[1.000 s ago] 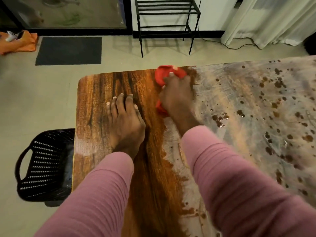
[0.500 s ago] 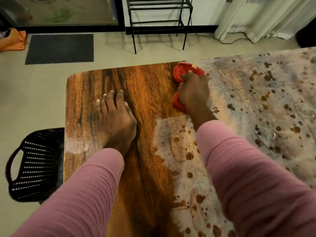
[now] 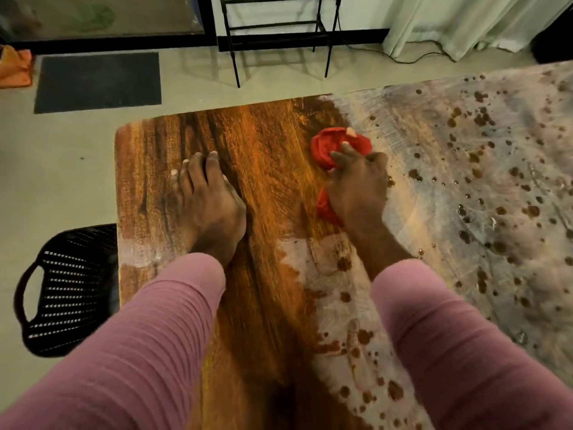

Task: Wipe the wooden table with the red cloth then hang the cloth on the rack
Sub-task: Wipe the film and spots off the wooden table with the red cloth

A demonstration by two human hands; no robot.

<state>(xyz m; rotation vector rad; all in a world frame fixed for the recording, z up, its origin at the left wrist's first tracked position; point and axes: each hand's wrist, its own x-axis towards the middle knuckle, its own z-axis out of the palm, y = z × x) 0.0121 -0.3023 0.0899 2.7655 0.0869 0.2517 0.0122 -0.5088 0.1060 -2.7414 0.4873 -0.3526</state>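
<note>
The wooden table shows bare brown wood on its left part; its right part is covered by a whitish film with dark brown spots. My right hand presses a bunched red cloth onto the table at the border between the bare wood and the film. The cloth sticks out in front of my fingers and beside my wrist. My left hand lies flat on the bare wood, fingers apart, holding nothing. A black metal rack stands on the floor beyond the table's far edge.
A black perforated plastic chair stands against the table's left edge. On the floor lie a dark mat, an orange cloth at far left, and a black cable. Pale curtains hang at the back right.
My right hand has pulled the red cloth back from the table's far edge toward me. The left hand has stayed flat in place. The view has shifted right.
</note>
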